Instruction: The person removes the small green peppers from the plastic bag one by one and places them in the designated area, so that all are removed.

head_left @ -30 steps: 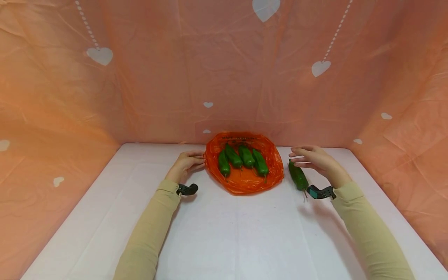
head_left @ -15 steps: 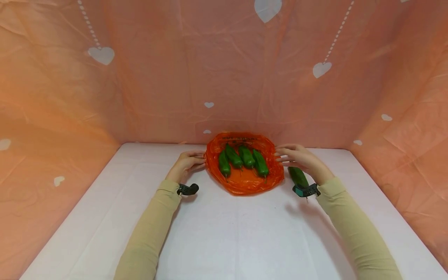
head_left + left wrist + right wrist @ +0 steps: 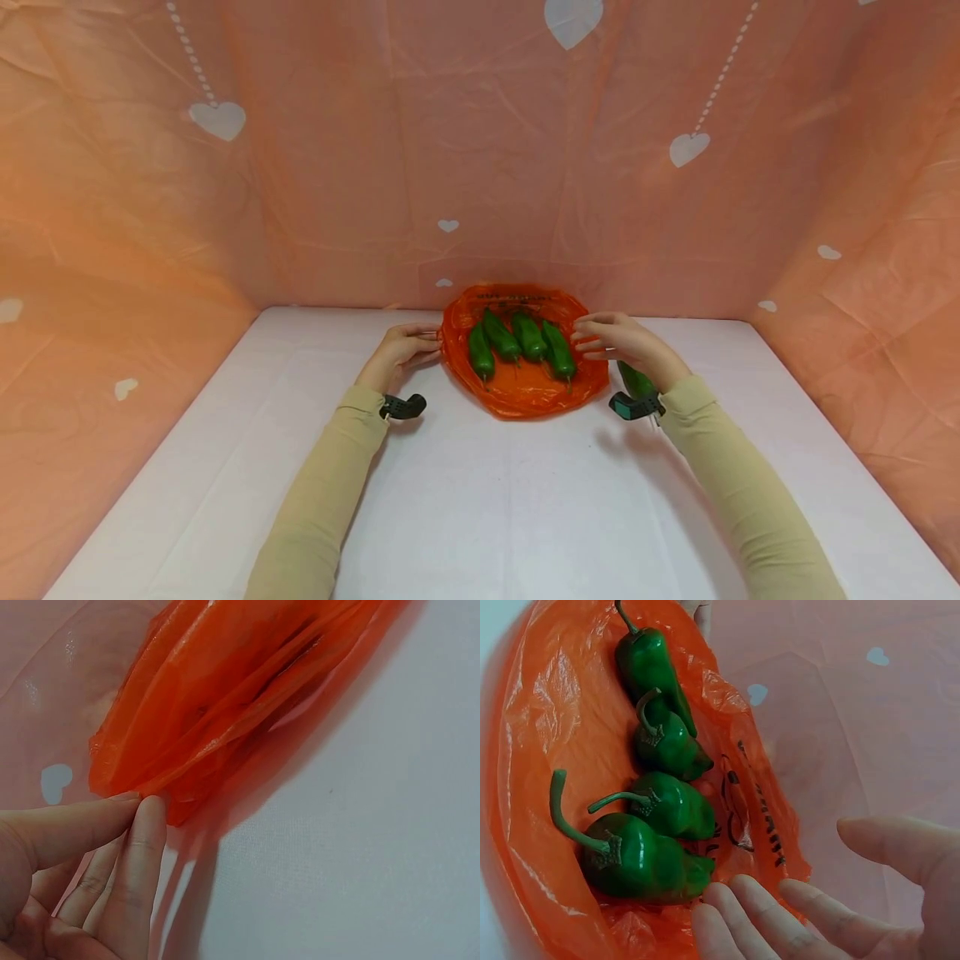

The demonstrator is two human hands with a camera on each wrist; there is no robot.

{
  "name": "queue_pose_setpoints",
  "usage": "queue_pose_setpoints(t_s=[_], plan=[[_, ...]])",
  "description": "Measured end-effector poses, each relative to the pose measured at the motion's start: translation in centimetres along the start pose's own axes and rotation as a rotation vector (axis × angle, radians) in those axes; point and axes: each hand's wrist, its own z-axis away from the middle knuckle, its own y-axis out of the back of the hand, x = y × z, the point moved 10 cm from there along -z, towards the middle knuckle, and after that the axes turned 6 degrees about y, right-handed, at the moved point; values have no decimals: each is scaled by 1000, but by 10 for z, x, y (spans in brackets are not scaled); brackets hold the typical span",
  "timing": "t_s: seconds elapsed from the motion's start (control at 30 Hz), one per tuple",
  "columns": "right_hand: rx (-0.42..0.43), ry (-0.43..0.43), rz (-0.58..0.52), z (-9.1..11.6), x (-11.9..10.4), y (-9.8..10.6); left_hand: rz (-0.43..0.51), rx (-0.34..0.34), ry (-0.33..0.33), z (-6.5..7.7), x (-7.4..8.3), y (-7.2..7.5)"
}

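An orange-red plastic bag point(image 3: 525, 402) lies on the table with its mouth spread wide, and several green peppers point(image 3: 558, 350) rest side by side in it. My left hand point(image 3: 397, 350) pinches the bag's left edge; in the left wrist view, thumb and finger meet on the thin plastic point(image 3: 202, 712). Over the bag's right side hovers my right hand point(image 3: 618, 340), fingers extended and holding nothing. In the right wrist view its fingertips point(image 3: 720, 896) are close to the nearest pepper point(image 3: 641, 859); whether they touch it I cannot tell. One more pepper point(image 3: 636, 379) lies outside the bag, partly hidden beneath my right hand and wrist camera.
A white cloth point(image 3: 480, 508) covers the table. Behind it and along both sides hangs a pinkish-orange curtain point(image 3: 480, 150) printed with white hearts. Dark camera mounts point(image 3: 405, 407) sit on both wrists.
My right hand has moved left, from above the loose pepper to over the bag's right side, with nothing in it. The left hand and the bag have stayed put.
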Motion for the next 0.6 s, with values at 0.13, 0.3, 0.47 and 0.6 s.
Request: queue_pose_setpoints(t_s=[0.13, 0.3, 0.47, 0.6], plan=[[0, -16, 3, -4, 4, -1, 3, -9, 2, -1, 0, -1], [19, -38, 16, -8, 11, -2, -10, -24, -4, 0, 0, -1], [24, -50, 26, -10, 14, -2, 5, -41, -45, 7, 5, -3], [21, -62, 29, -12, 17, -2, 12, -31, -42, 6, 4, -3]])
